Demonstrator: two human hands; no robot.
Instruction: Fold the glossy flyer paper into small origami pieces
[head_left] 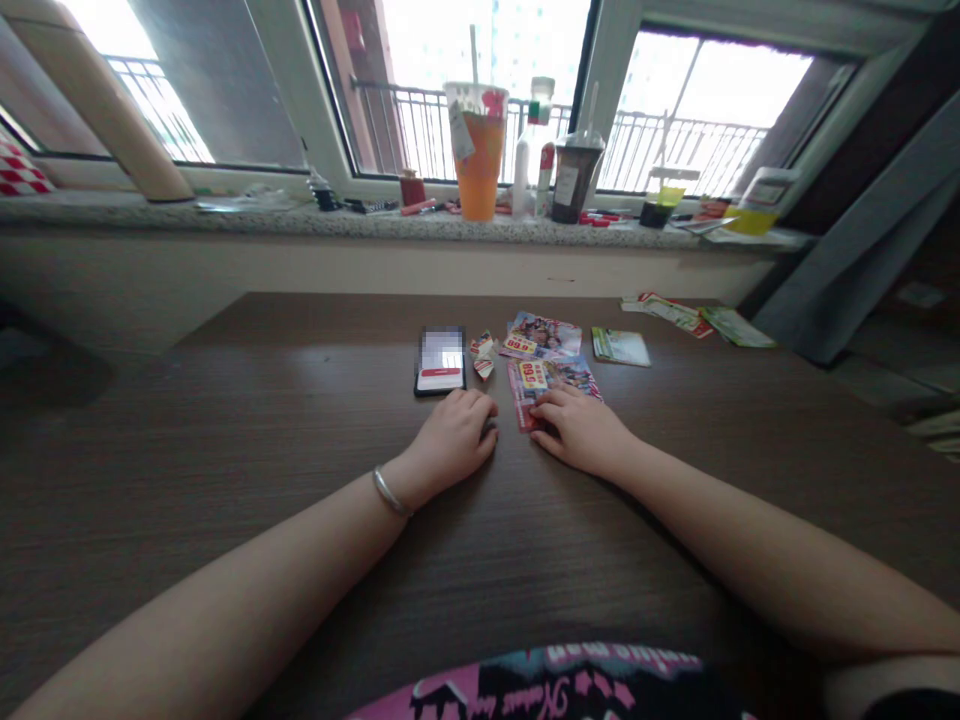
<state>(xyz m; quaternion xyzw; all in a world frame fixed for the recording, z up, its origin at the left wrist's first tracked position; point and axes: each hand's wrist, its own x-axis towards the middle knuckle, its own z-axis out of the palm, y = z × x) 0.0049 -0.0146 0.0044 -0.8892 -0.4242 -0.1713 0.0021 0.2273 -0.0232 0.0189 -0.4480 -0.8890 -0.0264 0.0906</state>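
Note:
My left hand (459, 430) rests on the dark wooden table with its fingers loosely bent and nothing visible in them. A silver bangle (390, 492) circles that wrist. Just beyond its knuckles lies a phone (441, 362) with a lit, partly blurred screen. My right hand (574, 425) lies on a colourful printed leaflet (534, 376), fingers spread over its lower right part. Behind that leaflet is a second, similar leaflet (551, 333). Between the phone and the leaflets sits a small crumpled or folded piece of printed paper (484, 356).
A small stack of pale green cards (621, 347) lies right of the leaflets. More printed papers (667, 313) are at the table's far right edge. Along the granite windowsill (300, 222) stand an orange drink cup (480, 165), a dark drink cup (576, 180), bottles and small clutter.

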